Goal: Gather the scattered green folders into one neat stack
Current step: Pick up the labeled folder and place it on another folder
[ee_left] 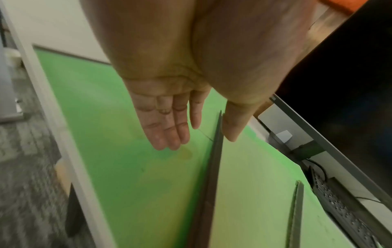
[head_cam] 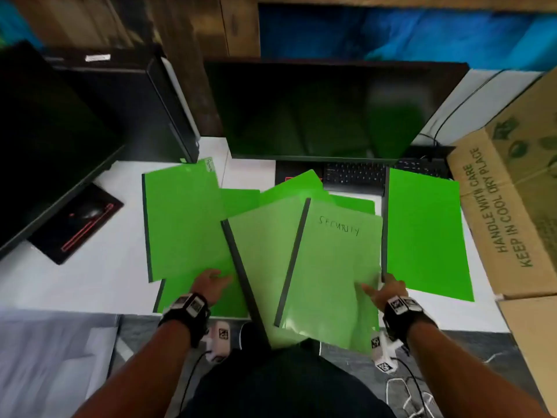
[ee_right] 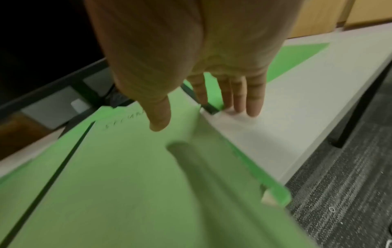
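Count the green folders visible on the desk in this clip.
At least 6: far left, low left under it, centre, the "SECURITY" one, far right, plus corners behind; overlaps may hide more.

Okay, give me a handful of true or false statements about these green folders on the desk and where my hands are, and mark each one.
1. The folder marked SECURITY lies on top of other folders. True.
2. The left hand grips a folder in a closed fist. False: its fingers are straight, over a green folder.
3. The rightmost folder lies apart from the middle pile. True.
4. The cardboard box stands on the left of the desk. False: it is at the right.
5. The monitor shows a bright picture. False: its screen is dark.
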A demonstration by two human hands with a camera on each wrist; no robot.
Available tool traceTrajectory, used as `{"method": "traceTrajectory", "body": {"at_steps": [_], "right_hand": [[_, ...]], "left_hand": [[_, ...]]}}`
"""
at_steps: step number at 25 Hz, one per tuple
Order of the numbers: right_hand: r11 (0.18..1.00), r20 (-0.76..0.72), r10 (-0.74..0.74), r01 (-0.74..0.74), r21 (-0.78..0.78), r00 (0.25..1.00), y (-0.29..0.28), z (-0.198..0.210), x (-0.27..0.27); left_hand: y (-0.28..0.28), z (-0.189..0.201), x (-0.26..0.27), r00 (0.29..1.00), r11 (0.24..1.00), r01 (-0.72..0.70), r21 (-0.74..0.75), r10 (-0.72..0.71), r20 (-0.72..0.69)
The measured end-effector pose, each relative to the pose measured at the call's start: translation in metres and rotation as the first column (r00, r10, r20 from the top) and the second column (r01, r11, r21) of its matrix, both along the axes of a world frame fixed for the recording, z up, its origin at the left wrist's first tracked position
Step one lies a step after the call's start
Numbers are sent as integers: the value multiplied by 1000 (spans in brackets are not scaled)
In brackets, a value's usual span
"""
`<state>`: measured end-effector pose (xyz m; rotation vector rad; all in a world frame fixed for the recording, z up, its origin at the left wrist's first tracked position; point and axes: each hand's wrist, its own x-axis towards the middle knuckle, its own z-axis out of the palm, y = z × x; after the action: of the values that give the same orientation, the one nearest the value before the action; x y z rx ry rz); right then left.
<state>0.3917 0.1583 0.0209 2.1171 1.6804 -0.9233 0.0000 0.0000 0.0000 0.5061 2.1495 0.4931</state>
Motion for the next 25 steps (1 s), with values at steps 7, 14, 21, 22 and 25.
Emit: {"method": "traceTrajectory", "body": {"at_steps": [7,14,21,22,25], "right_hand": [[999,59,36,-36,-4,998,-22,-21,-65],[913,52,406,-407,12,913,-54,-21,-91],[983,-329,-47,103,152,943,-26,-8,-91],[970,-393,-146,209,123,908,-15,-5,-85],[937,-559,-334,334,-107,759,11,6,-74]], "left_hand": [[39,0,53,985,989,-139,-45,143,95],[57,2,67,988,994,-100,-52,105,114],[44,12,62,963,985,-51,167,4,271],[45,16,61,946,981,-35,190,-28,322],[51,29,55,933,970,-37,242,-53,356]]}}
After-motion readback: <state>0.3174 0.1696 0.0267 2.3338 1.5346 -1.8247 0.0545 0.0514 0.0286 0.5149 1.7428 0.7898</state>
